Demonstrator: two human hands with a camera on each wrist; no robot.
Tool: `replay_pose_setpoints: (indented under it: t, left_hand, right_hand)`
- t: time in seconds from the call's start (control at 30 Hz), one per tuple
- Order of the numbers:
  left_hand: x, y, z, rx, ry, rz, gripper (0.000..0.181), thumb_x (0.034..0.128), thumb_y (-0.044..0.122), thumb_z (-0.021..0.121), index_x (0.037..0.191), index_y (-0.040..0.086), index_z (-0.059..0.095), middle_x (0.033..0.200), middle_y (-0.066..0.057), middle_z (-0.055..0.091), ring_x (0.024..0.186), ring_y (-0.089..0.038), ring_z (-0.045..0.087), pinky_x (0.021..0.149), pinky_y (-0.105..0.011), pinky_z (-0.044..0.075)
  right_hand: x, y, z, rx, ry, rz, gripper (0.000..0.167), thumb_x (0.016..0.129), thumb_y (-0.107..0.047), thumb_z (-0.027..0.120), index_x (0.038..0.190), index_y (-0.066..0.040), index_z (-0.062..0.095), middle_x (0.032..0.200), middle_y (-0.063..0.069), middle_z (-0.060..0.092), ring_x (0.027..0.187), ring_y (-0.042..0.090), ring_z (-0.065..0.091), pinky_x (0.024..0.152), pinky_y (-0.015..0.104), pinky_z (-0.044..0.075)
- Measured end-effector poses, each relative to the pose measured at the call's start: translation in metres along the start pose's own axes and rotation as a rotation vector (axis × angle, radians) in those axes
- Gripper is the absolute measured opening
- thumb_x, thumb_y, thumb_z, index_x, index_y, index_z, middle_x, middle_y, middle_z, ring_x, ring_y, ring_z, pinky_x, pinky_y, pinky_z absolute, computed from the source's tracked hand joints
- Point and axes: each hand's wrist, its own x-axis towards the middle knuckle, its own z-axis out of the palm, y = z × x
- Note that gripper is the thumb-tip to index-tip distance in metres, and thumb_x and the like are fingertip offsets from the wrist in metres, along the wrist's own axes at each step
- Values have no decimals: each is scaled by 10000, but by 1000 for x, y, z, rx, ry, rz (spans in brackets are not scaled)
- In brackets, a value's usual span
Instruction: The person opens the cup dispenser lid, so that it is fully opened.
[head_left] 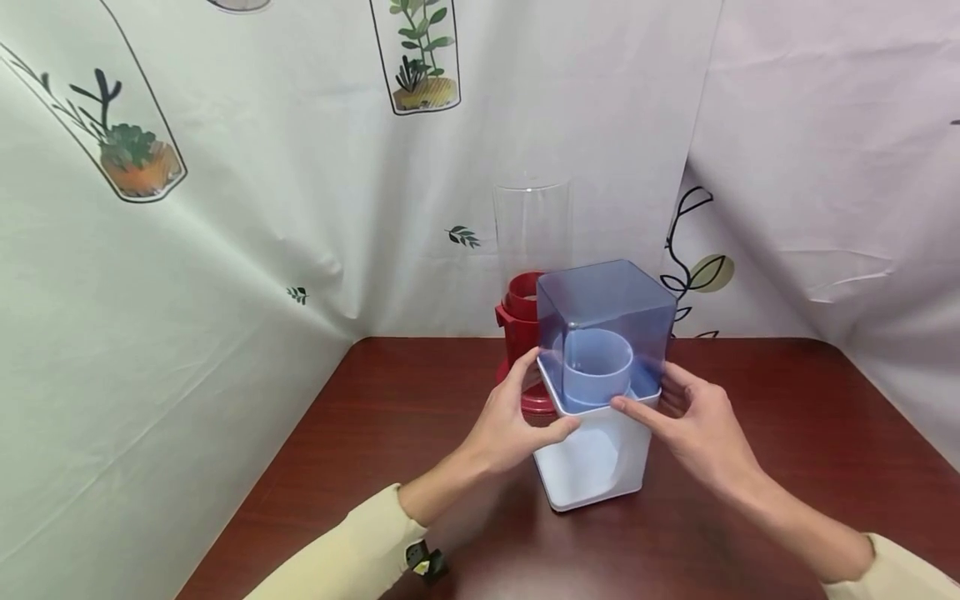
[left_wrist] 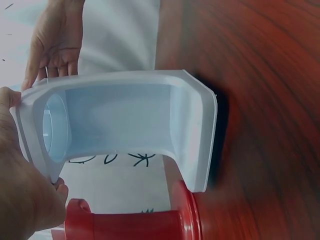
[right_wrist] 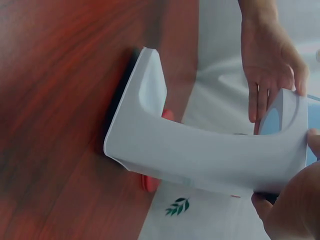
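Observation:
A white dispenser stand (head_left: 596, 467) with a bluish see-through square container (head_left: 607, 292) on top is in the middle of the head view. Inside the container is a pale round collar (head_left: 597, 362). My left hand (head_left: 513, 421) grips the stand's upper left edge, thumb on the front. On the other side my right hand (head_left: 693, 425) holds the upper right edge, its thumb also at the front. The left wrist view shows the stand's hollow side (left_wrist: 117, 117). Dark shading lies along its foot (right_wrist: 120, 100); I cannot tell whether it touches the table.
Close behind on the left is a red dispenser (head_left: 521, 333) with a tall clear cylinder (head_left: 532, 225). The reddish-brown wooden table (head_left: 360, 467) is bordered by a white patterned cloth (head_left: 300, 167) at the back and sides.

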Motion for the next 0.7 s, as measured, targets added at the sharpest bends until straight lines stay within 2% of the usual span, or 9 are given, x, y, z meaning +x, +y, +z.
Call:
replay_pose_setpoints:
  t: [0.17, 0.43, 0.57, 0.7]
  left_hand:
    - [-11, -3, -10, 19, -32, -1, 975, 850, 409, 832, 1648, 206, 309, 1561, 63, 518, 1390, -145, 526, 1098, -482, 503]
    - [-18, -7, -21, 39, -77, 59, 931, 858, 395, 824, 1632, 238, 332, 1541, 99, 513, 1348, -131, 538, 1112, -547, 472]
    - [-19, -7, -27, 19, -106, 56, 923, 862, 372, 830, 1631, 274, 331, 1565, 100, 493, 1389, -156, 527, 1133, -591, 442]
    - [-18, -8, -34, -4, -136, 62, 938, 855, 340, 839, 1634, 280, 320, 1580, 85, 479, 1429, -179, 502, 1140, -559, 454]
  right_hand:
    - [-10, -4, 6, 11, -17, 17, 751, 945, -261, 841, 1531, 55, 494, 1438, 287, 605, 1243, 407, 669, 914, 233, 562]
    - [-20, -11, 9, 33, -33, 73, 786, 951, -281, 834, 1550, 65, 461, 1470, 290, 574, 1265, 424, 644, 937, 343, 559]
    - [-22, -14, 10, 47, -34, 83, 763, 960, -279, 824, 1538, 74, 472, 1470, 289, 573, 1291, 422, 625, 942, 310, 558]
    - [-23, -17, 12, 60, -34, 76, 732, 968, -259, 815, 1526, 80, 483, 1456, 293, 585, 1289, 423, 629, 932, 268, 563]
